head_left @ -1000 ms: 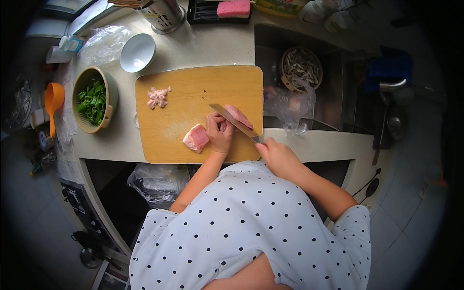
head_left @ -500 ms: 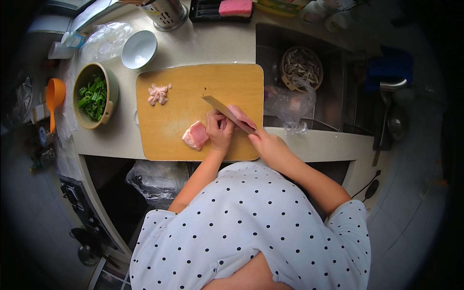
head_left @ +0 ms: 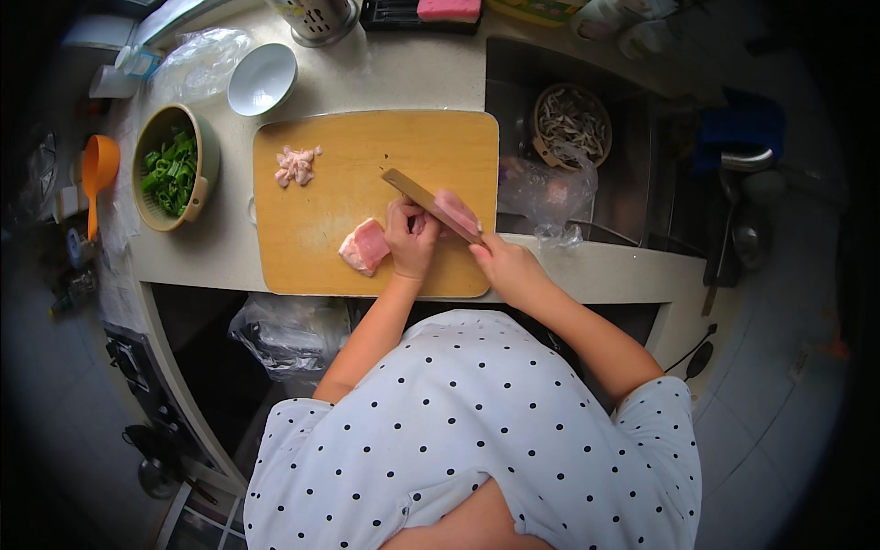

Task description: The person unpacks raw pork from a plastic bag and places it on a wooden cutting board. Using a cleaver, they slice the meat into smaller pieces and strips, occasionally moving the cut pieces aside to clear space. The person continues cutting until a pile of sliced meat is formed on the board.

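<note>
The right hand [head_left: 511, 269] is grasping the kitchen knife [head_left: 426, 199] by its handle, with the blade slanting toward the upper left. The left hand [head_left: 411, 243] is curling its fingers close beside the blade; the knife is partly hiding this grip, so whether it is clenching meat cannot be told. A piece of raw meat [head_left: 457, 210] is lying along the blade's right side, on the right part of the wooden cutting board [head_left: 307, 234]. A fatty meat chunk [head_left: 367, 246] is resting just left of the left hand, and a heap of pale diced pieces [head_left: 296, 167] is sitting near the board's upper left. On the counter [head_left: 385, 78], a colander [head_left: 210, 165] is holding chopped greens [head_left: 171, 174] left of the board, while a white bowl [head_left: 259, 81] is standing behind it. In the sink [head_left: 623, 197], a round basket [head_left: 543, 151] is holding small silvery fish [head_left: 573, 119]
</note>
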